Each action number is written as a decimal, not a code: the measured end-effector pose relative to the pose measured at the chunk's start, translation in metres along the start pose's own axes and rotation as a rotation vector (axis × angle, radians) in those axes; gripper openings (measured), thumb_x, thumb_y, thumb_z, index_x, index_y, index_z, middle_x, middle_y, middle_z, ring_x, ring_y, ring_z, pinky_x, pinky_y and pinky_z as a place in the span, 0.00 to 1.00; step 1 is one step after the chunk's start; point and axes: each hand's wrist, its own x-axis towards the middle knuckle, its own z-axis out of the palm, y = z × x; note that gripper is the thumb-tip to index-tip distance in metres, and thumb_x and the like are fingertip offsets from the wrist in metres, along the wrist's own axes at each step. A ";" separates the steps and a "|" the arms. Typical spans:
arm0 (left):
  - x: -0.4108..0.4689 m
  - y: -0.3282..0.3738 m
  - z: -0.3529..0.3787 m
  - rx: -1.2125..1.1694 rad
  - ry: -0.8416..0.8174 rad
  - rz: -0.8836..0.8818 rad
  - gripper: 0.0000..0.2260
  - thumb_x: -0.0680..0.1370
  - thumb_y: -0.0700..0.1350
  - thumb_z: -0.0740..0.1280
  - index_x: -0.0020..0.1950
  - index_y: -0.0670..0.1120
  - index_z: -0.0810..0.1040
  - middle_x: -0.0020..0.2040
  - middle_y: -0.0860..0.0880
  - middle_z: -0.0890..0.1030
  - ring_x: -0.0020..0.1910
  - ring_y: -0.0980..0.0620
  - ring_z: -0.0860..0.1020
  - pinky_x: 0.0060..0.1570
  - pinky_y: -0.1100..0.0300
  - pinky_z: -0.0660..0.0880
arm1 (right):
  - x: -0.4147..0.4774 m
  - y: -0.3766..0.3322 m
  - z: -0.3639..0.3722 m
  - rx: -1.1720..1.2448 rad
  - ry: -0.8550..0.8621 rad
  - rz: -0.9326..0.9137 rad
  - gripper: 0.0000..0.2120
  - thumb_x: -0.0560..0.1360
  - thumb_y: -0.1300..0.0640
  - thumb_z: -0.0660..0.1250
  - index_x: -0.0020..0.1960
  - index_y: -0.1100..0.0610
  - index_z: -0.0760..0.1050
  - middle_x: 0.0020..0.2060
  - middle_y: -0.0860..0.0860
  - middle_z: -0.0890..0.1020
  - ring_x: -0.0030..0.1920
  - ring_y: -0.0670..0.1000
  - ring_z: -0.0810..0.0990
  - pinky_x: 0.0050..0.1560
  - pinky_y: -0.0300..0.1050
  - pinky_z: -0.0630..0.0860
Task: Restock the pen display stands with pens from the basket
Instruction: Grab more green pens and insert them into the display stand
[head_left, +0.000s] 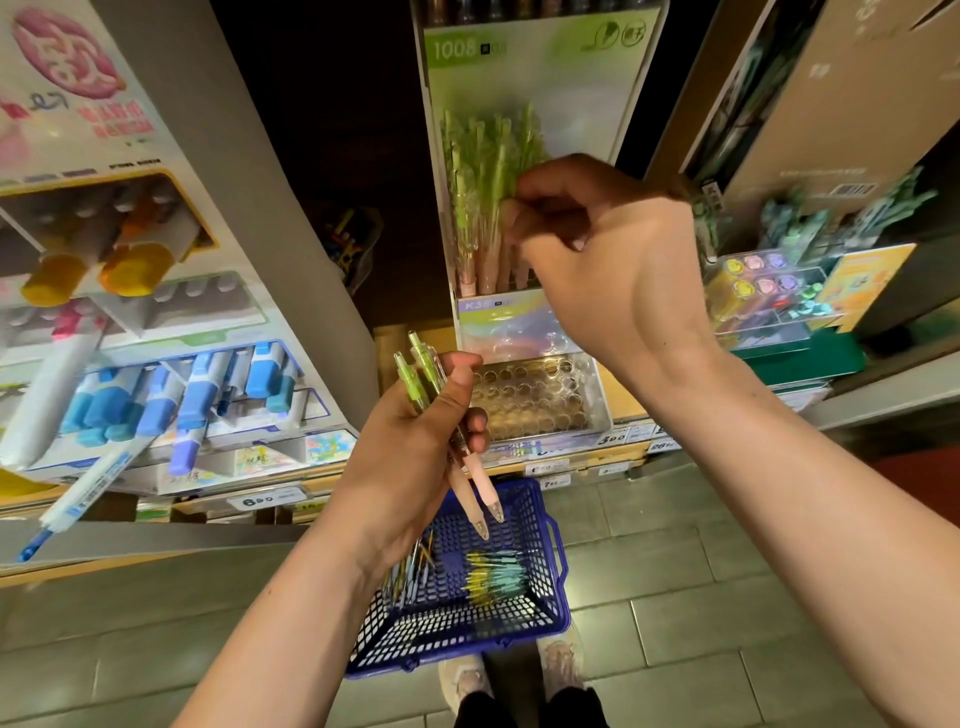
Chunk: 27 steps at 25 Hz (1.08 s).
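Gripping two green-topped pens (425, 369) in left hand (410, 447), tips pointing down. Right hand (608, 249) reaching into pen display stand (535, 78), fingers curling against green pens (488, 166) there; whether it is pinching one, cannot tell. Blue basket (467, 626) sitting on tiled floor (675, 571) below, loose pens (493, 574) lying inside.

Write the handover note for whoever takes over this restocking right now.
The left hand grips two pens, tips down, above the basket.
The right hand is up at the green pens in the upper stand, fingers curled; whether it pinches one is unclear.
Done: upper stand partly filled.
Left: the lower clear stand shows only open holes; loose pens lie in the basket on the floor.
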 end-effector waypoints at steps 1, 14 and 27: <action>0.000 0.001 0.000 -0.006 0.000 -0.007 0.11 0.83 0.42 0.64 0.63 0.41 0.80 0.36 0.49 0.73 0.35 0.52 0.72 0.37 0.60 0.72 | -0.003 0.000 0.001 -0.036 -0.050 0.019 0.04 0.77 0.56 0.71 0.50 0.54 0.84 0.36 0.46 0.84 0.37 0.44 0.83 0.40 0.34 0.78; 0.004 0.002 0.006 0.013 -0.108 0.172 0.09 0.74 0.40 0.71 0.52 0.45 0.87 0.48 0.42 0.87 0.48 0.47 0.85 0.53 0.57 0.82 | -0.046 -0.003 -0.004 0.268 -0.411 0.519 0.02 0.78 0.51 0.71 0.48 0.46 0.83 0.39 0.41 0.84 0.35 0.43 0.84 0.39 0.31 0.78; 0.004 -0.001 0.002 -0.010 0.115 0.047 0.14 0.84 0.54 0.61 0.45 0.45 0.73 0.33 0.49 0.72 0.25 0.53 0.71 0.22 0.62 0.70 | -0.015 0.002 -0.035 0.404 -0.029 0.452 0.07 0.78 0.64 0.69 0.44 0.54 0.83 0.33 0.51 0.86 0.37 0.52 0.86 0.47 0.51 0.85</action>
